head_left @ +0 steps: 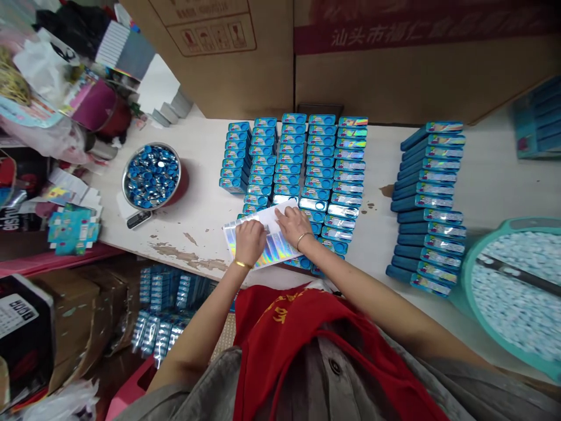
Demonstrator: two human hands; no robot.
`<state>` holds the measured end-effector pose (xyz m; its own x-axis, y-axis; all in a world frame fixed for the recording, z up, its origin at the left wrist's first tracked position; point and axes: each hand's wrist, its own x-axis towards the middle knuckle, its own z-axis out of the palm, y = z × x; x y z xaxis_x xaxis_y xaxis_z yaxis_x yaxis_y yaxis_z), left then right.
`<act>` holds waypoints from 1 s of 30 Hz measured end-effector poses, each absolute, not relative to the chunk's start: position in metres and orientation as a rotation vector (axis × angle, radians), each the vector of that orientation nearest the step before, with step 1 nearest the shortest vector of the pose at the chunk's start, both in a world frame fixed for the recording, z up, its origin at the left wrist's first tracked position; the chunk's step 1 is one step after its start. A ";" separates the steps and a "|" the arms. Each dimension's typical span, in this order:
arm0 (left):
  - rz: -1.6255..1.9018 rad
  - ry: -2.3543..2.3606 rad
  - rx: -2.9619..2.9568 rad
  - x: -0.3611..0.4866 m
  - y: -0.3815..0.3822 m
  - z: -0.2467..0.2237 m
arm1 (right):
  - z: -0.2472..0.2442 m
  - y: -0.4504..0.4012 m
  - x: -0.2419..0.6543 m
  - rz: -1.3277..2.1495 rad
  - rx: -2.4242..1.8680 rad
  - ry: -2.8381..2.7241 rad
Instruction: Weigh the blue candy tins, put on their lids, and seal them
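Note:
A sheet of shiny rainbow stickers with a white upper part lies tilted over the near rows of blue tins. My left hand has its fingers curled together on the left half of the sheet. At the upper right of the sheet, my right hand is closed with its fingertips against the white part. Whether a loose sticker is between my fingers is too small to tell. Just beyond my hands stand several columns of small blue tins. The right-hand column carries shiny strips on its narrow sides.
On the left stands a metal bowl of small blue caps, with a black-handled tool beside it. More blue tins line the right side, near a teal basin of pale pieces. Large cartons wall off the back.

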<state>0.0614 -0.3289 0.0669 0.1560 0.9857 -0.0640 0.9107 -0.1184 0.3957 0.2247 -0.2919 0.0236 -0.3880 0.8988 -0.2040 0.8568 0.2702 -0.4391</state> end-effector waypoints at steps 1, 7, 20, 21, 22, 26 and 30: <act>0.437 1.841 1.994 0.066 -0.337 0.076 | 0.023 -0.292 0.226 0.789 -1.671 -2.383; 1.214 1.690 1.034 0.104 -0.360 0.111 | 0.036 -0.323 0.254 1.300 -1.463 -1.401; 0.777 1.557 1.301 0.199 -0.372 0.057 | 0.044 -0.412 0.357 1.250 -1.679 -0.908; 0.733 1.602 1.419 0.204 -0.370 0.055 | 0.040 -0.413 0.363 1.218 -1.717 -0.927; 0.688 1.645 1.524 0.209 -0.369 0.053 | 0.035 -0.413 0.367 1.192 -1.752 -0.945; 0.545 1.744 1.780 0.222 -0.363 0.047 | 0.023 -0.406 0.377 1.106 -1.843 -1.046; 0.473 1.781 1.867 0.226 -0.360 0.039 | 0.012 -0.401 0.381 1.081 -1.862 -1.116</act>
